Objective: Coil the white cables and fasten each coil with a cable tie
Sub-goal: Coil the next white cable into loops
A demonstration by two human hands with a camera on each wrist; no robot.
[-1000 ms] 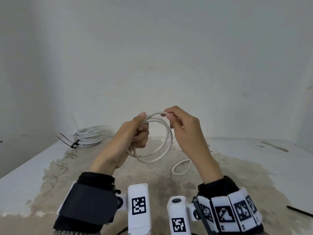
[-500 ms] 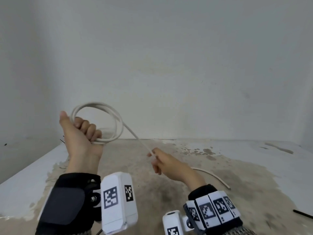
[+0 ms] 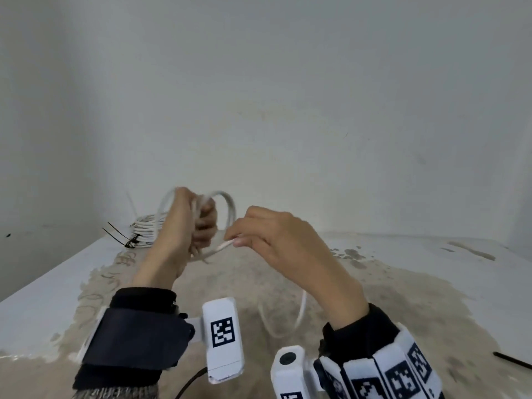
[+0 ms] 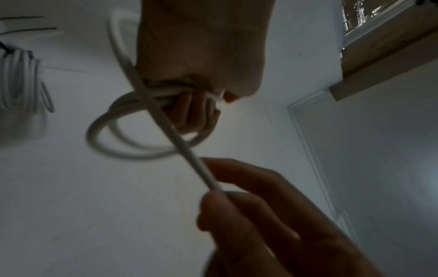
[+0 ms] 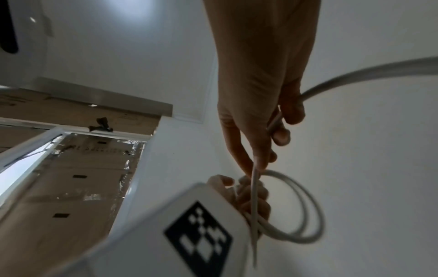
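- The head view is evenly and softly lit, without hard shadows; the pale wall (image 3: 288, 96) fades to grey at the upper left.
- Motion blur smears the left hand (image 3: 184, 223) and the white cable (image 3: 227, 208) at centre frame.
- Both wrist views are dim, with the hands backlit to near silhouettes.
- A bright patch glows at the upper left of the right wrist view.
- Straight lines bow near the wrist views' edges.

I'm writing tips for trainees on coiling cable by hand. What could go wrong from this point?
The left hand grips only a few loops of the white cable; a loosened grip could let them spring open. The right hand pinches the cable while its slack tail hangs below and might snag or twist. The loose black cable tie lies far off, so fetching it may disturb the coil.
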